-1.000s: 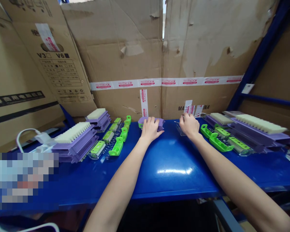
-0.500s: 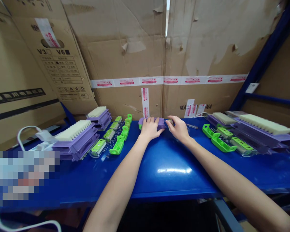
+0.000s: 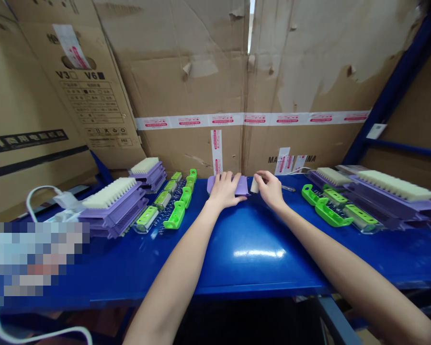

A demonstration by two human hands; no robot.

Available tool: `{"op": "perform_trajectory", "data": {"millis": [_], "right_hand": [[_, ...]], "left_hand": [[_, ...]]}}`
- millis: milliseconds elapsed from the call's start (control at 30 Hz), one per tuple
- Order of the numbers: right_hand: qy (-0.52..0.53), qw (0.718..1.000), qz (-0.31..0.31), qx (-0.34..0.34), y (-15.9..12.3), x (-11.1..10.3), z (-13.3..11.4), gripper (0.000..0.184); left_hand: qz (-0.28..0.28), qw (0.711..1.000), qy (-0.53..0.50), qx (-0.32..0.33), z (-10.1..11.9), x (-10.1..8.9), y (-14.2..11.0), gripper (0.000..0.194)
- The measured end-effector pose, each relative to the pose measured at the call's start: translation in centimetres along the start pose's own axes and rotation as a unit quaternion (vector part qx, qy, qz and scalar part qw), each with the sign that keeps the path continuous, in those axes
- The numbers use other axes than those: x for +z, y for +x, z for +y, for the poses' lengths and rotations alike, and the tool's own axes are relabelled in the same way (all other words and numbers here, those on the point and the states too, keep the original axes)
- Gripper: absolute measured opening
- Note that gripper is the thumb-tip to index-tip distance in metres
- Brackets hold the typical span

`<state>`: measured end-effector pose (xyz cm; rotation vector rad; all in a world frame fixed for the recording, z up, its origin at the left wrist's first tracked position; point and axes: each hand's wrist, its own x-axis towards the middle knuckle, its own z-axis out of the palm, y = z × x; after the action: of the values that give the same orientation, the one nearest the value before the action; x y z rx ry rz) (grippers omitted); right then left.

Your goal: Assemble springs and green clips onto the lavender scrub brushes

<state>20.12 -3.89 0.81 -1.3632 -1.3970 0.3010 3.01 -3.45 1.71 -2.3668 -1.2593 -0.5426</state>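
Observation:
My left hand (image 3: 222, 190) is laid over a purple plastic part (image 3: 242, 186) at the back of the blue table, its fingers across the top and the thumb along the near edge. Much of the part is hidden beneath that hand. Just to the right, my right hand (image 3: 271, 190) pinches a small cream-coloured block (image 3: 255, 185) between thumb and fingers, a short gap away from the purple part. Behind my right hand lies a thin clear piece (image 3: 288, 188), too small to make out.
Left stand stacked purple parts with cream bristle-like tops (image 3: 109, 192), green-topped clear blocks (image 3: 146, 219), springs and green covers (image 3: 175, 215). Similar green covers (image 3: 332, 213) and purple stacks (image 3: 391, 184) stand right. Cardboard (image 3: 187, 86) walls the back; a white cable (image 3: 39, 330) hangs front left.
The purple part now shows a broad, flat face under my left hand; its green end no longer shows. My right hand has shifted slightly right, and the cream block shows more clearly.

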Motion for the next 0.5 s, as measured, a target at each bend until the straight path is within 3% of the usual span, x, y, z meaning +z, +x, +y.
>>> {"op": "perform_trajectory", "data": {"millis": [100, 500], "right_hand": [[0.023, 1.000, -0.007, 0.014, 0.0, 0.2, 0.0, 0.031], [0.102, 0.981, -0.141, 0.090, 0.2, 0.6, 0.9, 0.045]], "left_hand": [[0.014, 1.000, -0.006, 0.013, -0.2, 0.4, -0.1, 0.078], [0.014, 0.998, -0.031, 0.051, -1.2, 0.9, 0.1, 0.078]]}}
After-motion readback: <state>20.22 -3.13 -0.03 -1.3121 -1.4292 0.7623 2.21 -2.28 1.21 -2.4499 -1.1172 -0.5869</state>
